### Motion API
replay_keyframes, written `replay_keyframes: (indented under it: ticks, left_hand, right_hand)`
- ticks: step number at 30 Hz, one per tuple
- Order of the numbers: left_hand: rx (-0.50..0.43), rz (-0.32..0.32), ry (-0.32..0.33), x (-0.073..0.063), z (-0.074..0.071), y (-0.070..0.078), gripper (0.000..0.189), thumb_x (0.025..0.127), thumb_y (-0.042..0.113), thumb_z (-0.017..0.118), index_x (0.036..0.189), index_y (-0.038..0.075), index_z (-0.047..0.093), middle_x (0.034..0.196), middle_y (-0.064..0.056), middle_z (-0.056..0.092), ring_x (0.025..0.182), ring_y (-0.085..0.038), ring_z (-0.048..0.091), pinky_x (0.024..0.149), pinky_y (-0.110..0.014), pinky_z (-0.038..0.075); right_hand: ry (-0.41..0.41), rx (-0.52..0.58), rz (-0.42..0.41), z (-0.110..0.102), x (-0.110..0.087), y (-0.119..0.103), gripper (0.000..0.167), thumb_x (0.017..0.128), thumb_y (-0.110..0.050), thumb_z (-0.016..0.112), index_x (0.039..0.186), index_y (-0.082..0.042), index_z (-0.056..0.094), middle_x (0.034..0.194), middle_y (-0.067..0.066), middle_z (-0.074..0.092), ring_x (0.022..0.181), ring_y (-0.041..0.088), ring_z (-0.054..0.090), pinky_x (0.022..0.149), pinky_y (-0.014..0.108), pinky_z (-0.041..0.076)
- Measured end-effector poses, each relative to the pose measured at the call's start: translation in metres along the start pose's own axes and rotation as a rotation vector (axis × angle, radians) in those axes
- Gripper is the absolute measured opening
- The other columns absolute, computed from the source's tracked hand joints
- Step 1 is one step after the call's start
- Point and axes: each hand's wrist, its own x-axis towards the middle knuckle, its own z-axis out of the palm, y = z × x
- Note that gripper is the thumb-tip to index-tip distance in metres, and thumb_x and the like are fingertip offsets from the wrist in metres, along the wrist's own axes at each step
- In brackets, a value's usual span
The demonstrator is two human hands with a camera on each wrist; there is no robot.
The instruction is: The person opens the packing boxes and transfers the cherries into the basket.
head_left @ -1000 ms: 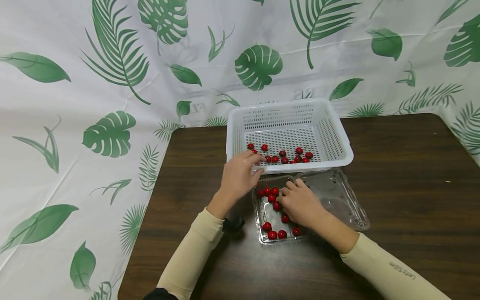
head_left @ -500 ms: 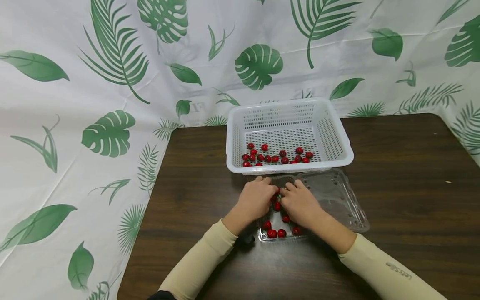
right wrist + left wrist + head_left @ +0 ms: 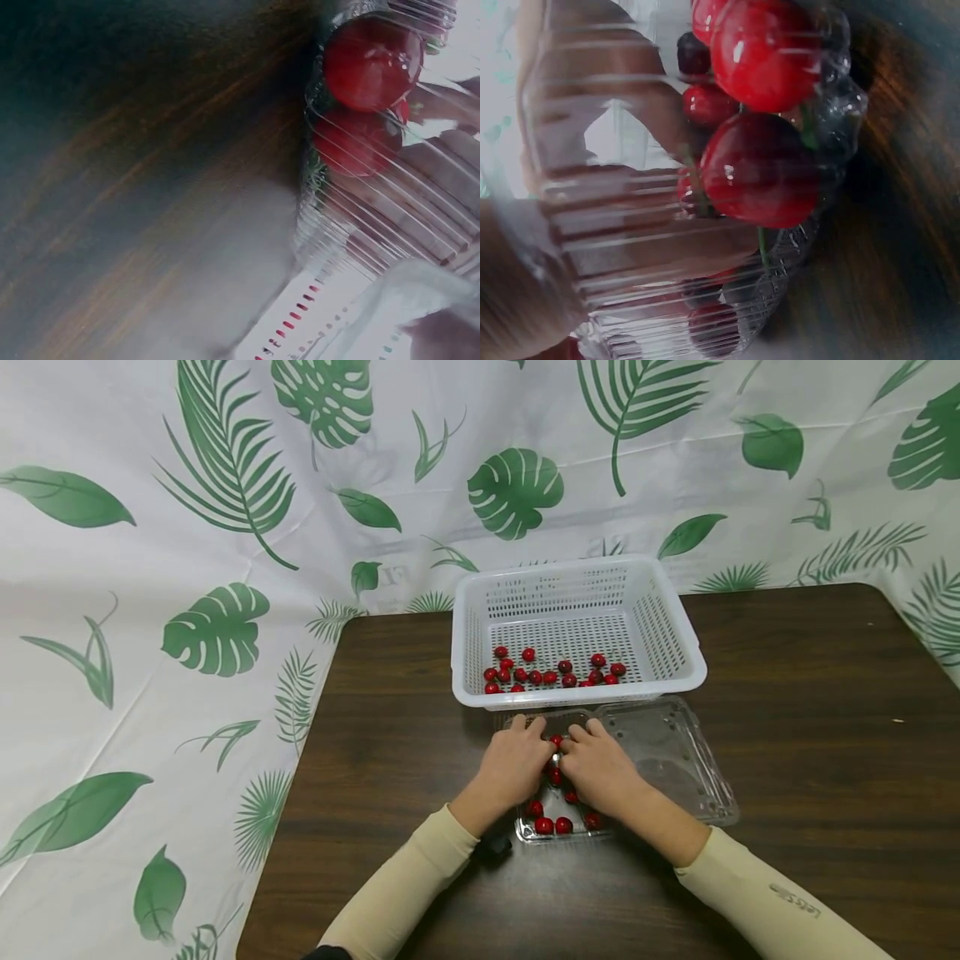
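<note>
on the table [image 3: 810, 735], the left hand [image 3: 516, 766] had moved from basket [image 3: 592, 695] to box [image 3: 552, 803], joining the right hand [image 3: 603, 772], seemingly to arrange cherries [image 3: 543, 826], fingers bent, hold impossible to tell.

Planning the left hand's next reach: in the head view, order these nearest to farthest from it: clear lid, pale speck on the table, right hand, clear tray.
1. Clear tray: beneath the left hand.
2. Right hand: just to the right, over the tray.
3. Clear lid: open, past the right hand.
4. Pale speck: far right on the table.
</note>
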Motion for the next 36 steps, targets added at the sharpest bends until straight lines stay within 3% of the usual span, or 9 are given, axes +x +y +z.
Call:
replay_keyframes:
  ticks: [3,9,19,29,36]
  left_hand:
    - [0.005,0.025,0.001,-0.001,0.001,0.000,0.003,0.081,0.026,0.075,0.084,0.025,0.074,0.092,-0.001,0.061,0.077,-0.023,0.054,0.048,-0.033,0.048]
    - [-0.013,0.050,0.019,-0.003,0.004,-0.001,0.014,0.076,0.036,0.080,0.074,0.025,0.071,0.085,0.001,0.060,0.073,-0.022,0.054,0.048,-0.033,0.048]
    - [-0.066,0.030,0.019,-0.006,-0.003,-0.004,0.012,0.077,0.037,0.080,0.083,0.028,0.075,0.090,0.001,0.061,0.076,-0.022,0.056,0.051,-0.034,0.049]
    - [-0.142,-0.011,0.006,-0.015,-0.007,-0.017,0.019,0.078,0.044,0.080,0.088,0.029,0.076,0.088,0.002,0.060,0.078,-0.021,0.055,0.058,-0.035,0.051]
    - [-0.169,-0.004,0.026,-0.018,-0.006,-0.018,0.018,0.077,0.043,0.082,0.088,0.028,0.077,0.087,0.002,0.060,0.076,-0.020,0.054,0.057,-0.033,0.050]
  right_hand:
    - [0.011,-0.005,-0.001,0.001,-0.001,0.000,0.021,0.070,-0.012,0.078,0.060,-0.014,0.060,0.072,0.002,0.058,0.072,0.025,0.043,0.069,0.038,0.028]
    - [0.042,0.008,-0.007,0.003,-0.001,0.000,0.016,0.068,-0.011,0.076,0.062,-0.013,0.061,0.073,0.003,0.058,0.074,0.026,0.046,0.070,0.040,0.031]
    - [0.018,0.018,-0.004,0.004,0.000,0.000,0.019,0.068,-0.010,0.075,0.059,-0.015,0.059,0.069,0.002,0.057,0.072,0.025,0.045,0.071,0.040,0.031]
    - [-0.017,0.071,0.114,0.001,0.002,-0.001,0.007,0.074,-0.018,0.077,0.078,-0.015,0.072,0.077,0.004,0.061,0.073,0.025,0.043,0.070,0.041,0.029]
    - [-0.049,0.058,0.145,0.002,0.006,-0.006,0.009,0.074,-0.017,0.079,0.075,-0.014,0.070,0.078,0.002,0.060,0.073,0.023,0.039,0.071,0.041,0.027]
